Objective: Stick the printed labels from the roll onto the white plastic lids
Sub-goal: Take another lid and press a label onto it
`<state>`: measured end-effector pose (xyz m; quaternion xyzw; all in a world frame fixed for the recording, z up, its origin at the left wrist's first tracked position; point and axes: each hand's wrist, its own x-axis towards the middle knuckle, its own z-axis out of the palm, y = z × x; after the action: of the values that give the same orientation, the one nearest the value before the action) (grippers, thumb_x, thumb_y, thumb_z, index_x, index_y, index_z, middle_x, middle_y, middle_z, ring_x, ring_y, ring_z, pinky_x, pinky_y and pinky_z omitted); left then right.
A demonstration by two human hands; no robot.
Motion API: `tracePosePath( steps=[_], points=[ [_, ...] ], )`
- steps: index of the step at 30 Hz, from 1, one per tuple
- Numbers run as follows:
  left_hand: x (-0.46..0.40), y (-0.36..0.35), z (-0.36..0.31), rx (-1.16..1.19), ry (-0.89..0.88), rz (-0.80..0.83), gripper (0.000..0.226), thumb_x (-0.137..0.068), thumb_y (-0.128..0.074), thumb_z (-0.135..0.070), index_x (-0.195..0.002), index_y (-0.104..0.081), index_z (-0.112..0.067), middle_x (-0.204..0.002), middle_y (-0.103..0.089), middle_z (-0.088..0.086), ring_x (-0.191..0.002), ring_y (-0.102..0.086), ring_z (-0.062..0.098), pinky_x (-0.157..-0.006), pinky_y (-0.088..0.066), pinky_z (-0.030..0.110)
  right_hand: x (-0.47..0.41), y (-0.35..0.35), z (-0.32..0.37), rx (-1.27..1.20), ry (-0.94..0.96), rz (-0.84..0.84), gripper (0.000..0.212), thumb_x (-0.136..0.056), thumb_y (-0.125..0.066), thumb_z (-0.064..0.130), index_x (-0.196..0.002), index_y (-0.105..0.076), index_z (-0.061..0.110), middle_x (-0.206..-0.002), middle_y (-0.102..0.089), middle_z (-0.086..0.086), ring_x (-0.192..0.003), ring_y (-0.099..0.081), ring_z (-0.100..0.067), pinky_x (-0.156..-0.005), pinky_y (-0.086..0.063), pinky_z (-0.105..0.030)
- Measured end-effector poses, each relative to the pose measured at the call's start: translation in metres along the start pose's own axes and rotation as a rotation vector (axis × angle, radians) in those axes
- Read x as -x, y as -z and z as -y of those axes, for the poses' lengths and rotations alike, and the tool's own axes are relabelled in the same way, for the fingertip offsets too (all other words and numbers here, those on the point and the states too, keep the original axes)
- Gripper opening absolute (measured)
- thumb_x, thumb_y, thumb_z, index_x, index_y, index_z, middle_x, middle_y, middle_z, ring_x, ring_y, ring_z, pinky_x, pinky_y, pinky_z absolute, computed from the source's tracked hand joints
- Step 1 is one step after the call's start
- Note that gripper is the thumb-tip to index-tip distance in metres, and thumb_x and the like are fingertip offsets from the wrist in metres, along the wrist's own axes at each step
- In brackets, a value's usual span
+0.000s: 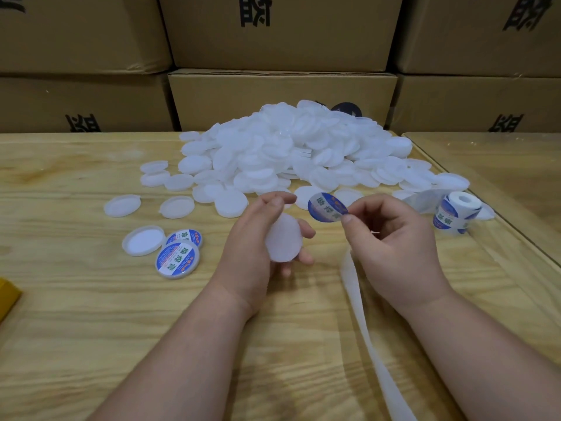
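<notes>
My left hand [255, 238] holds a bare white plastic lid [283, 238] in its curled fingers, above the wooden table [91, 329]. My right hand [391, 238] pinches a round blue and white printed label [326, 207] by its right edge, just right of and above the lid and apart from it. The label roll [457, 212] stands on the table to the right. An empty strip of white backing paper [364, 329] trails from under my right hand toward the near edge. A large heap of white lids [288, 153] lies behind my hands.
Two labelled lids [179, 258] and an upturned bare lid [143, 240] lie at the left. A yellow object [7, 296] shows at the left edge. Stacked cardboard boxes [282, 92] wall the back. A second table [501, 165] adjoins on the right.
</notes>
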<state>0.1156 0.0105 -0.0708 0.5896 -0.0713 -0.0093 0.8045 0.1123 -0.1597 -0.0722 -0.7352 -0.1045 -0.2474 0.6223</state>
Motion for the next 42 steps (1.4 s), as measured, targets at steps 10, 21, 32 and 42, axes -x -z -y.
tracePosePath(
  steps=[10,21,32,42],
  points=[
    [-0.005,-0.001,0.004,0.061,0.023,0.006,0.024,-0.106,-0.037,-0.031,-0.113,-0.055,-0.017,-0.097,-0.078,0.004,-0.057,-0.063,0.024,-0.043,-0.029,0.024,-0.008,0.005,-0.004,-0.4,-0.364,0.029,0.016,-0.077,-0.064,0.015,-0.063,-0.069,0.022,-0.061,-0.058,-0.009,-0.056,-0.056,-0.021,-0.055,-0.051,-0.029],
    [-0.003,-0.004,0.004,0.009,0.057,0.117,0.034,-0.093,-0.034,-0.031,-0.112,-0.059,-0.019,-0.103,-0.077,0.011,-0.058,-0.059,0.026,-0.049,-0.027,0.031,-0.004,0.003,-0.002,-0.292,-0.47,0.374,0.011,-0.087,-0.072,0.018,-0.084,-0.075,0.008,-0.044,-0.041,0.004,-0.039,-0.026,-0.01,-0.039,-0.026,-0.018],
    [-0.003,-0.005,0.006,-0.064,0.021,0.131,0.036,-0.082,-0.04,-0.029,-0.104,-0.069,-0.027,-0.1,-0.07,0.014,-0.057,-0.06,0.026,-0.049,-0.028,0.031,-0.004,0.003,-0.002,-0.262,-0.497,0.324,0.016,-0.096,-0.064,0.011,-0.1,-0.072,-0.002,-0.044,-0.043,0.008,-0.039,-0.029,-0.008,-0.039,-0.028,-0.017],
    [0.002,-0.008,0.005,-0.205,-0.026,0.087,0.025,-0.104,-0.045,-0.044,-0.105,-0.066,-0.03,-0.078,-0.073,-0.007,-0.051,-0.059,0.011,-0.047,-0.04,0.015,-0.003,0.002,0.001,-0.232,-0.468,0.333,0.014,-0.098,-0.062,0.009,-0.09,-0.071,0.003,-0.058,-0.067,0.015,-0.037,-0.032,-0.005,-0.038,-0.029,-0.015]
  ],
)
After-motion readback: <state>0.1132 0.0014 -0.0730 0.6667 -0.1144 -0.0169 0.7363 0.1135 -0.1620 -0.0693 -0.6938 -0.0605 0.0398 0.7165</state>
